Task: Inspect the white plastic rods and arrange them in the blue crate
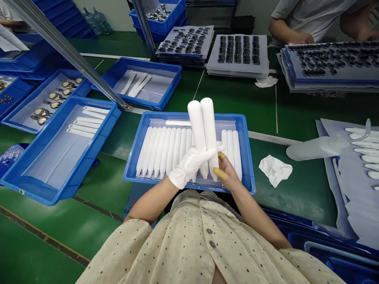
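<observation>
A green workbench (308,197) fills your view, and you lean over it in a cream shirt with dark dots (201,244). Directly in front of you sits a blue tray (130,165) holding a neat row of white rods (166,150) with rounded tips, with one more rod lying crosswise behind the row. To the left are a blue tray of flat white strips (79,128), a blue tray of silver spoon-shaped pieces (56,98), and, further ahead, a blue tray with a few more strips (136,83). Ahead and to the right lie stacks of gray sheets (238,51) set with rows of small dark parts. A co-worker's hand (302,38) rests at the far edge of the bench. On the right, a pale sleeve (316,148) lies across a sheet of white strips (359,156). A crumpled white cloth (275,169) sits just beside your tray.

Above the tray, you hold two white rods (204,134) side by side, tilted slightly and pointing away from you. Your gloved left hand (189,165) is closed around their lower ends from one side, and your bare right hand (226,169) grips them from the other, with yellow covers on two fingers (220,172).
</observation>
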The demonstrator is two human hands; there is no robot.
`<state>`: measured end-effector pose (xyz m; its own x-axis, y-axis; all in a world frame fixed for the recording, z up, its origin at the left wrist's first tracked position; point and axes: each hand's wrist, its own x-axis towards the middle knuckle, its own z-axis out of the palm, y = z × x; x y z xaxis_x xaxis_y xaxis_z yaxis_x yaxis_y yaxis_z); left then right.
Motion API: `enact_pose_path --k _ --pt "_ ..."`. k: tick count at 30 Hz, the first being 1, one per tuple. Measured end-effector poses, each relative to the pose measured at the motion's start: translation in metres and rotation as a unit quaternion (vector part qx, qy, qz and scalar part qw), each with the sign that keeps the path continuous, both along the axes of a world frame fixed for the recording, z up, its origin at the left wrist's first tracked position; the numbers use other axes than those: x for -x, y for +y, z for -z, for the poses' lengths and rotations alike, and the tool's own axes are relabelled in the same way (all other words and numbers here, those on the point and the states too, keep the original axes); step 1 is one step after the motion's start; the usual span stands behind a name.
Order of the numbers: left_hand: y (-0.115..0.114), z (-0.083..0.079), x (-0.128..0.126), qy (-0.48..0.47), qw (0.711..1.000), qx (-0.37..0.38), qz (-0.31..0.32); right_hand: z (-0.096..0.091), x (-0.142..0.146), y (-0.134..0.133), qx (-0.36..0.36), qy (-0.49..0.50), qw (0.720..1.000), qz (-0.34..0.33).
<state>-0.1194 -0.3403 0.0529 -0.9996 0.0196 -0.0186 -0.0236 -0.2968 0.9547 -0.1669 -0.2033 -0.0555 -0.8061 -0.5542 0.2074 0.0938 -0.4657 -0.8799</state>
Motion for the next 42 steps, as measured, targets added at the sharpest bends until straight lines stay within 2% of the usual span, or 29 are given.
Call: enact_pose_path --k 4,6,8,10,13,17,20,24,28,32,36,39,42 --pt "-0.002 0.001 0.006 0.034 0.999 0.014 -0.028 -0.026 0.0 -0.012 0.002 0.017 0.995 0.1" --pt "-0.007 -0.002 0.008 0.073 0.995 0.0 -0.07 -0.035 -0.001 -0.014 0.006 0.004 0.993 0.115" --pt "-0.013 -0.007 0.009 0.098 0.987 -0.009 -0.129 -0.04 -0.001 -0.014 0.034 -0.046 0.995 0.084" --pt "-0.019 -0.01 0.007 0.091 0.983 -0.029 -0.157 -0.044 0.0 -0.012 0.072 -0.123 0.99 0.023" --pt "-0.023 -0.01 0.002 0.063 0.987 -0.073 -0.131 -0.049 0.001 -0.01 0.111 -0.194 0.972 -0.067" --pt "-0.017 -0.004 -0.001 0.031 0.99 -0.097 -0.095 -0.052 0.0 -0.013 0.118 -0.188 0.969 -0.108" --pt "-0.013 -0.003 -0.002 0.011 0.988 -0.11 -0.107 -0.052 -0.002 -0.014 0.123 -0.187 0.968 -0.113" --pt "-0.013 -0.008 -0.001 -0.002 0.986 -0.148 -0.082 -0.051 -0.001 -0.013 0.138 -0.199 0.963 -0.118" --pt "-0.015 -0.013 0.002 -0.041 0.975 -0.2 -0.09 -0.051 -0.001 -0.016 0.125 -0.151 0.978 -0.07" --pt "-0.015 -0.012 0.005 -0.059 0.979 -0.171 -0.097 -0.055 -0.001 -0.018 0.099 -0.134 0.985 -0.039" --pt "-0.016 -0.007 0.007 -0.025 0.982 -0.153 -0.109 -0.058 -0.001 -0.017 0.105 -0.151 0.982 -0.048" --pt "-0.017 -0.004 0.008 -0.042 0.985 -0.136 -0.102 -0.057 -0.001 -0.016 0.102 -0.142 0.983 -0.057" --pt "-0.017 -0.003 0.009 -0.038 0.982 -0.131 -0.133 -0.052 -0.003 -0.015 0.087 -0.12 0.988 -0.054"
